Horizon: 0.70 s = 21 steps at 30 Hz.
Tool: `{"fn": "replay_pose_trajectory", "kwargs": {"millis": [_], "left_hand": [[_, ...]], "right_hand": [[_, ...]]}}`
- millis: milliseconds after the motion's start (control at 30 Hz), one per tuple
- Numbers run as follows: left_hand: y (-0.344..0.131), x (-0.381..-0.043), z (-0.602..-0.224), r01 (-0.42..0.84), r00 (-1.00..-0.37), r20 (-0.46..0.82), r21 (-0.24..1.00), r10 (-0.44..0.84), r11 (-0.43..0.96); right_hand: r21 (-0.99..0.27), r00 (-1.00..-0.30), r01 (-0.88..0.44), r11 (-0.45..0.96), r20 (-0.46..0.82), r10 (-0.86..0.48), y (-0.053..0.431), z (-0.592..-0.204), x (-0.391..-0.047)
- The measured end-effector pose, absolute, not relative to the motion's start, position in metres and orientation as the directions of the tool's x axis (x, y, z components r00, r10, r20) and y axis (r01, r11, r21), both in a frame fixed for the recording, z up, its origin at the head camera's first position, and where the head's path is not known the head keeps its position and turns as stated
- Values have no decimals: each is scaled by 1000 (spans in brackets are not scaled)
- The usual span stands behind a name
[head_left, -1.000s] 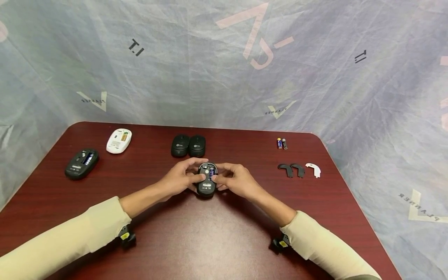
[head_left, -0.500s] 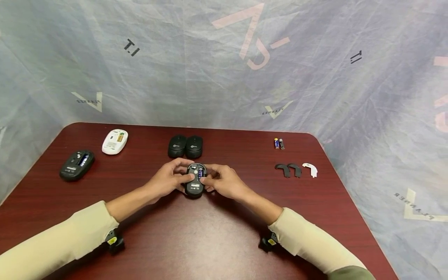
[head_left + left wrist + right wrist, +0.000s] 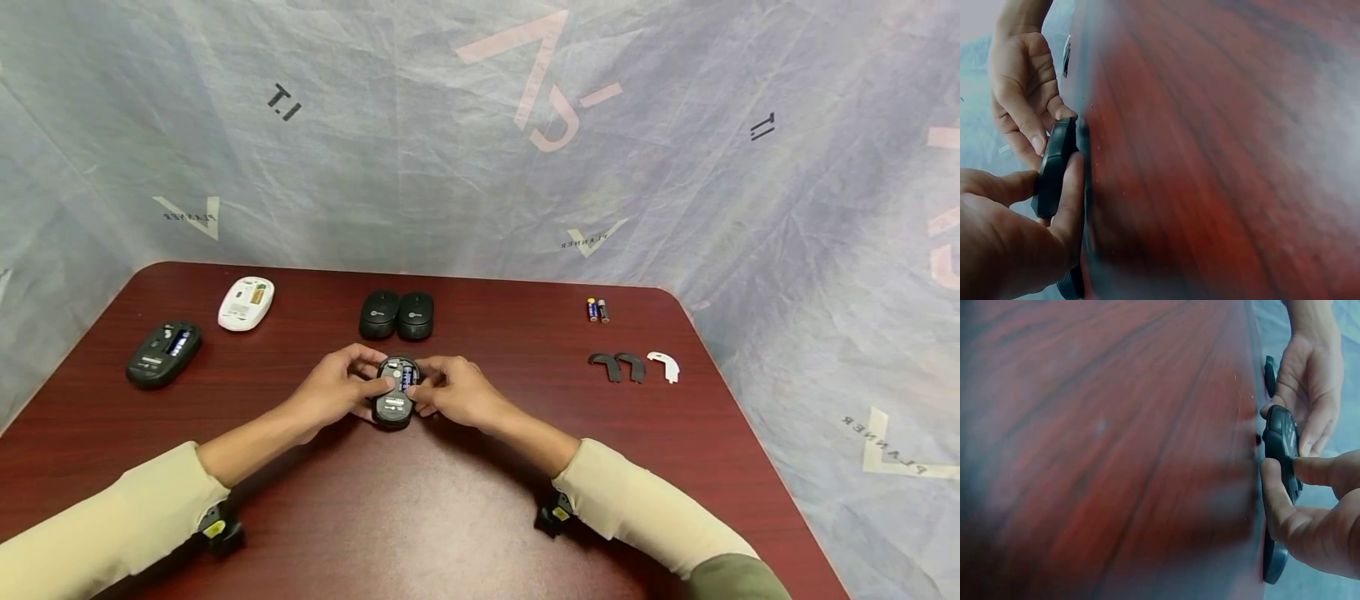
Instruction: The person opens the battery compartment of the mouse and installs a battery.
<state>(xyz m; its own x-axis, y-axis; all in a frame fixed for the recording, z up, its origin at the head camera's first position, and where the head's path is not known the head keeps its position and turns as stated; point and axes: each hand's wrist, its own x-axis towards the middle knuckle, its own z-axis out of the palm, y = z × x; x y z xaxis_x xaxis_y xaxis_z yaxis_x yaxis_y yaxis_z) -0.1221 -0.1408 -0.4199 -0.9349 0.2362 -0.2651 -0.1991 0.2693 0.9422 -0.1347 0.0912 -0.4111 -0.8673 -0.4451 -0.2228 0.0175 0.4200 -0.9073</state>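
A black computer mouse is held bottom side up between both hands near the middle of the table. A blue battery shows in its uncovered compartment. My left hand grips the left side, thumb on the underside and fingers beneath. From the right, my right hand pinches the other side, its thumb at the lower end of the battery. Seen edge-on in the left wrist view, the mouse sits between thumb and fingers of each hand. The right wrist view shows the mouse the same way.
Two black mice stand upright behind the hands. At the left lie an overturned black mouse and an overturned white mouse, both with open compartments. On the right are two loose batteries, two black covers and a white cover.
Both hands have shifted left with the mouse and slightly toward the near side, keeping the same hold. The head view has turned a little. The other things on the table have stayed put.
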Motion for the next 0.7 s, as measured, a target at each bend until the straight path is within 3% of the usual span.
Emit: {"fn": "replay_pose_trajectory", "kwargs": {"millis": [700], "left_hand": [[-180, -119, -414, -164, -962, -237, 899, 135, 406]], "right_hand": [[-933, -872, 143, 330, -276, -404, 42, -416, -140]]}}
